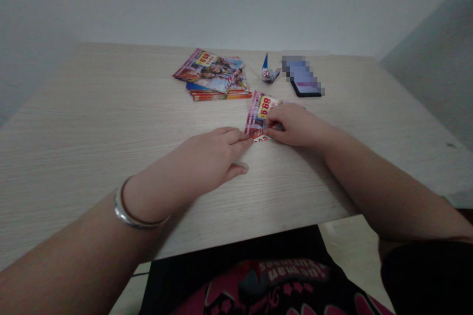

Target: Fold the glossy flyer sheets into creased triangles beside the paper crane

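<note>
A printed leaflet, pink with a yellow price box, lies on the table in front of me. The fingers of my left hand are stretched out, with the tips resting on the leaflet's near left corner and the thumb apart on the tabletop. My right hand covers the leaflet's right part. Its fingers are curled, and the thumb and index finger pinch at the paper near its lower edge. A white strip with red print shows along that edge. How the paper runs under the right hand is hidden.
A stack of similar leaflets lies farther back on the table. Beside it stands a small folded paper figure with a blue point. A phone, partly blurred out, lies to its right. A wall rises behind the table.
</note>
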`<state>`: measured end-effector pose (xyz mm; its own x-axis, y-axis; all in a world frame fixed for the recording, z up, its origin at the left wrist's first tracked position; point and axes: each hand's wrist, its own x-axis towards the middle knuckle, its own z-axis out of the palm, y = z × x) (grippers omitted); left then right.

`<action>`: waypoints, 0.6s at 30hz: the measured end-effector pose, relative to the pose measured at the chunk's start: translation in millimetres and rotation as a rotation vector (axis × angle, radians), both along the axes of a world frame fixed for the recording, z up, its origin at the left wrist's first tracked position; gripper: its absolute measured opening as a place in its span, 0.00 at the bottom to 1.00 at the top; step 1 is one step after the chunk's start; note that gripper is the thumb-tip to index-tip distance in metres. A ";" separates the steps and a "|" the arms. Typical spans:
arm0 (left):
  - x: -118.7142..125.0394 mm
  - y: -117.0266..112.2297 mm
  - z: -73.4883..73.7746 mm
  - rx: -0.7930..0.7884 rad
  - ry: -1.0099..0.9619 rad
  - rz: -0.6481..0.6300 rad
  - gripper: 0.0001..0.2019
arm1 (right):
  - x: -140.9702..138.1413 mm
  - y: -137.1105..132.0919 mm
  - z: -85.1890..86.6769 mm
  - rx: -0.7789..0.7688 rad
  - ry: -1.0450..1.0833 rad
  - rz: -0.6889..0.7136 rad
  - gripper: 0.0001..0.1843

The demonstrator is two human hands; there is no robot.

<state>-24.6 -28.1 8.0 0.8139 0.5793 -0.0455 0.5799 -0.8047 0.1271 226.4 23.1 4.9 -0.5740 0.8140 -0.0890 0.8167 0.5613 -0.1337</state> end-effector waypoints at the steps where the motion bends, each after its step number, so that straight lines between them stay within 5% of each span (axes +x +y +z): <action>1: -0.4 0.2 -0.3 -0.003 -0.005 -0.001 0.29 | 0.0 -0.2 -0.1 -0.002 0.009 -0.001 0.15; 7: -9.3 8.3 2.7 -0.134 -0.087 0.000 0.24 | 4.1 -3.5 -0.1 -0.017 0.063 0.019 0.14; 12: -12.5 14.0 7.9 -0.227 -0.158 0.095 0.20 | 10.9 -11.8 6.1 0.028 0.089 0.248 0.13; 18: -13.0 13.3 3.1 -0.192 -0.141 0.001 0.18 | 7.4 -21.7 7.8 0.041 0.138 0.347 0.13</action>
